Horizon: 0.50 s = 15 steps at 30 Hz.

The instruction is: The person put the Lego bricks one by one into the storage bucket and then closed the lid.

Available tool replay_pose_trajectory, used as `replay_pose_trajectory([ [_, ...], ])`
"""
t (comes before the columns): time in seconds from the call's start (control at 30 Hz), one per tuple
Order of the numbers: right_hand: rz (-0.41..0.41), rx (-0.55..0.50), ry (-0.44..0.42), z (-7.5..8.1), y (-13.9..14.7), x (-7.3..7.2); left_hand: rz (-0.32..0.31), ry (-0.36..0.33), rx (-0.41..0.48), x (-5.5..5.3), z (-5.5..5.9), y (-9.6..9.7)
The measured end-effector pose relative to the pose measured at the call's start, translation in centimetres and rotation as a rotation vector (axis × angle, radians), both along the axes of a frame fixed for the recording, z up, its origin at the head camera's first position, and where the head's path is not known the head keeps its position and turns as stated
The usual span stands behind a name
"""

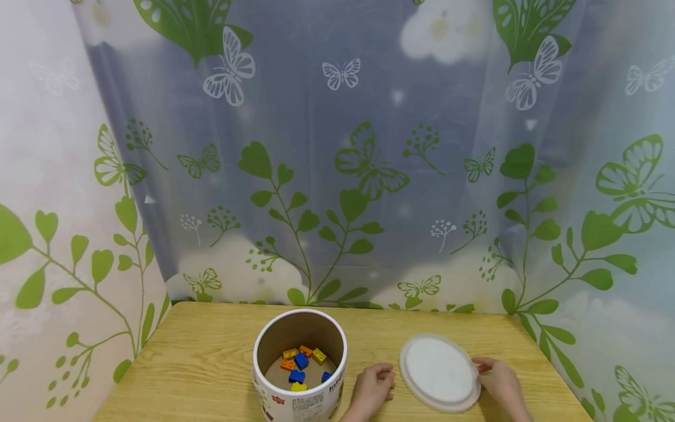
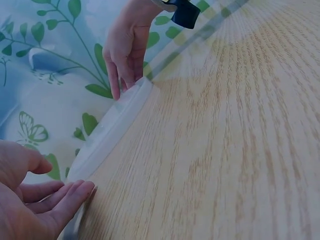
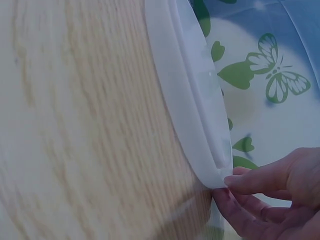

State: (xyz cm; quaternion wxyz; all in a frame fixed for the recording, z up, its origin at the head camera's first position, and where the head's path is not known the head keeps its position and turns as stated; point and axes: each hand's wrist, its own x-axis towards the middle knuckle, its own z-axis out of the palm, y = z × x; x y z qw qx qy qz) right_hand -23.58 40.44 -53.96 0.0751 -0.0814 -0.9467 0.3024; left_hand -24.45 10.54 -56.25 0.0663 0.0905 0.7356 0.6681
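Observation:
A round white plastic lid [image 1: 440, 372] lies on the wooden table, to the right of a white bucket [image 1: 266, 384]. My right hand [image 1: 501, 384] pinches the lid's right edge. In the right wrist view, the thumb of that right hand [image 3: 280, 195] is on the lid's rim [image 3: 187, 100] and its fingers are lower, by the edge. My left hand [image 1: 371, 387] is between bucket and lid, holding nothing, its fingers loosely bent. Seen from the left wrist, the left hand [image 2: 37, 200] is beside the near end of the lid [image 2: 112, 132]; whether it touches is unclear.
Inside the open bucket lie several building bricks, among them a blue brick [image 1: 301, 360], a yellow brick [image 1: 319, 355] and an orange brick [image 1: 287, 364]. Behind the wooden table [image 1: 205, 357] and at its sides hangs a curtain [image 1: 316, 176] printed with leaves and butterflies.

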Motion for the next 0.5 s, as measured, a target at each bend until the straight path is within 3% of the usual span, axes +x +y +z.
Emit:
replay_pose_trajectory([
  [0.1,0.030,0.009,0.010,0.0,-0.4,0.3,0.016,-0.022,-0.019,-0.1,0.1,-0.1],
  [0.23,0.036,0.010,0.009,0.0,-0.9,0.7,0.045,0.007,-0.035,-0.1,0.1,-0.1],
  [0.5,0.038,-0.075,-0.064,0.1,-2.0,1.5,0.051,0.008,-0.070,-0.1,0.1,-0.5],
])
